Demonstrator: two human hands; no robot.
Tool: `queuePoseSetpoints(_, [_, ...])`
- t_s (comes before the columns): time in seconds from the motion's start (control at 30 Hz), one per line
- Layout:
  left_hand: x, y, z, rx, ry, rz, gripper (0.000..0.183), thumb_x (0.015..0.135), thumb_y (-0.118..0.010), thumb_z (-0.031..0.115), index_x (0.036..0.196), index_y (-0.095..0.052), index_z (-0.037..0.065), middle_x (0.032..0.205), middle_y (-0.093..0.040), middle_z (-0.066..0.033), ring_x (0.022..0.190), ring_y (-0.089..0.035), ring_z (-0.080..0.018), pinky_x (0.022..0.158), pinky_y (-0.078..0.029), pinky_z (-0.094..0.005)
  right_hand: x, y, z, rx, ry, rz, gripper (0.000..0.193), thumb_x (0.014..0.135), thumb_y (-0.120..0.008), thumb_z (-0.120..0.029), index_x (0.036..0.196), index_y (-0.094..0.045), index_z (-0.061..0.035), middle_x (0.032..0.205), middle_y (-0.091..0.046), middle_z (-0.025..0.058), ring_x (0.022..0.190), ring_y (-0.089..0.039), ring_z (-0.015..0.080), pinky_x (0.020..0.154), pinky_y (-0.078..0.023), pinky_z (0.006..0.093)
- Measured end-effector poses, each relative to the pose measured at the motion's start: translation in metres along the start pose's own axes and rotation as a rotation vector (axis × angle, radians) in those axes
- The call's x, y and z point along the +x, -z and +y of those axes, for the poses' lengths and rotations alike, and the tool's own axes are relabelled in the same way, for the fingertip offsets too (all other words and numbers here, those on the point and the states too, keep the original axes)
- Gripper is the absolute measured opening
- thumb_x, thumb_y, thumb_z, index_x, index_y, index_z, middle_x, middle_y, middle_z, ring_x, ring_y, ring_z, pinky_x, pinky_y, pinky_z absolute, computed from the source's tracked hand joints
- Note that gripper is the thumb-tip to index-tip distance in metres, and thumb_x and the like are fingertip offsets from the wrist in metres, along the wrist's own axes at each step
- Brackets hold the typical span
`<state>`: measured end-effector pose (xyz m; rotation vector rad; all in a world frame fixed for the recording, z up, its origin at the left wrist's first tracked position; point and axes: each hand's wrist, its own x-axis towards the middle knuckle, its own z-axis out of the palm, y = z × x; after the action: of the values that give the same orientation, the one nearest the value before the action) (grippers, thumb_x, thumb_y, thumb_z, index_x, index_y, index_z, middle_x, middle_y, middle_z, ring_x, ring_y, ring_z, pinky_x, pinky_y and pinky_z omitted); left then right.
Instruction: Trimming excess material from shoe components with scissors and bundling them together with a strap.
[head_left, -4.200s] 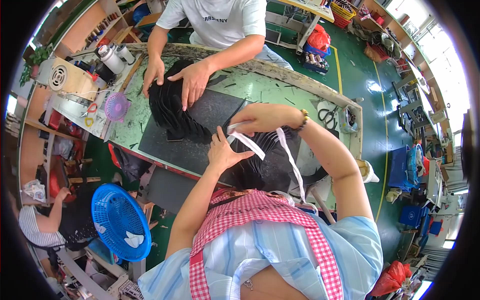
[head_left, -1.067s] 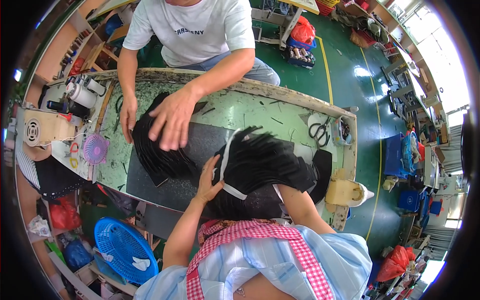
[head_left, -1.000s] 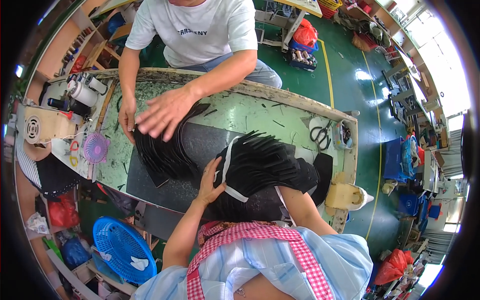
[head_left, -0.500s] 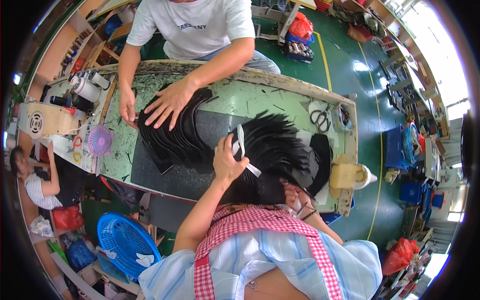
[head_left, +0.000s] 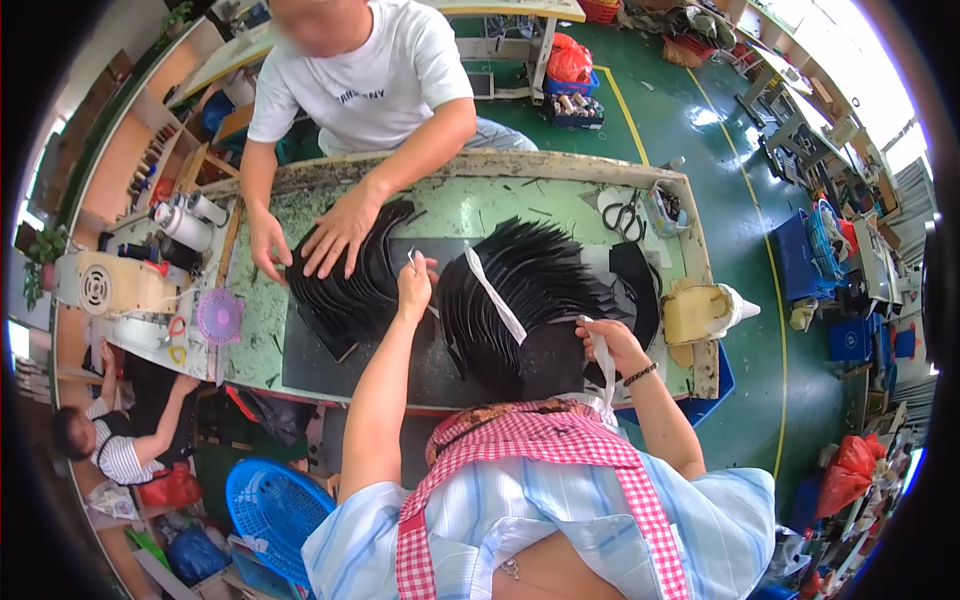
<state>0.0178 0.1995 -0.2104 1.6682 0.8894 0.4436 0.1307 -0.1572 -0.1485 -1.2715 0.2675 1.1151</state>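
A fanned stack of black strap-like pieces (head_left: pixel 540 265) lies in front of me on the table, with a white strip (head_left: pixel 493 295) lying slantwise across it. My left hand (head_left: pixel 416 288) is closed at the left side of the stack. A bit of white shows at its fingertips, apparently strip material. At the stack's near right corner, my right hand (head_left: pixel 618 345) pinches a white strip (head_left: pixel 605 365) whose end hangs down toward my apron. Whether these white parts are joined under the stack is hidden. A person opposite presses a hand (head_left: pixel 342 232) on another black stack (head_left: pixel 345 280).
Scissors (head_left: pixel 624 218) and a small bin (head_left: pixel 667 208) are at the table's right end, near curved black pieces (head_left: pixel 635 285). A purple fan (head_left: pixel 219 317) and thread cones (head_left: pixel 183 226) stand left. A blue basket (head_left: pixel 275 505) is low left. Another person sits at far left.
My left hand has moved left off the stack, leaving the white strip lying across it. My right hand has come up from the near edge, now with a white strip hanging from it.
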Motion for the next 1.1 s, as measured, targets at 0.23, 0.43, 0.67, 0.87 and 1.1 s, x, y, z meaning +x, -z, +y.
queuePoseSetpoints(0.23, [0.036,-0.028,-0.013,0.234,-0.094,-0.069,0.048,0.094,-0.035,0.04,0.085,-0.067,0.005,0.063,-0.063,-0.0119,0.063,-0.063,-0.0239,0.061,-0.047,-0.0356,0.019,-0.009,-0.01,0.128,-0.076,0.073,0.037,0.091,-0.045,-0.046,0.096,-0.055,-0.0102,0.07,-0.059,0.0046,0.042,-0.036,0.0068,0.036,-0.028,0.02])
queuePoseSetpoints(0.43, [0.026,-0.055,0.04,0.477,-0.11,-0.394,0.045,0.088,-0.043,0.044,0.087,-0.07,0.009,0.089,-0.064,-0.0212,0.09,-0.061,-0.037,0.08,-0.046,-0.043,0.074,-0.048,-0.004,-0.62,0.237,0.16,0.048,0.094,-0.03,-0.034,0.065,-0.054,-0.004,0.045,-0.038,0.0004,0.037,-0.031,0.0103,0.036,-0.024,0.0274])
queuePoseSetpoints(0.67, [0.053,-0.04,0.038,0.718,-0.011,-0.398,0.043,0.084,-0.05,0.038,0.086,-0.067,-0.001,0.089,-0.061,-0.028,0.092,-0.059,-0.0421,0.081,-0.046,-0.0484,0.07,-0.056,-0.025,-1.207,0.493,-0.027,0.051,0.09,-0.041,-0.042,0.07,-0.054,0.0032,0.063,-0.061,0.0192,0.061,-0.061,0.0347,0.055,-0.047,0.0421])
queuePoseSetpoints(0.87, [0.04,-0.041,0.051,0.738,-0.084,-0.221,0.036,0.085,-0.051,0.033,0.085,-0.068,0.002,0.083,-0.062,-0.0266,0.083,-0.06,-0.0427,0.075,-0.048,-0.0489,0.015,-0.129,-0.015,-1.499,0.578,0.229,0.065,0.068,-0.066,-0.056,0.087,-0.044,0.0019,0.066,-0.062,0.0162,0.062,-0.063,0.0344,0.056,-0.048,0.0419])
queuePoseSetpoints(1.1, [0.044,-0.031,0.04,0.608,-0.085,-0.185,0.041,0.088,-0.044,0.035,0.078,-0.07,0.006,0.082,-0.065,-0.0211,0.078,-0.062,-0.0397,0.074,-0.048,-0.0456,0.026,-0.092,0.005,-1.319,0.795,0.226,0.018,0.075,-0.06,-0.024,0.076,-0.052,-0.0076,0.062,-0.06,0.0135,0.058,-0.06,0.0339,0.052,-0.047,0.043])
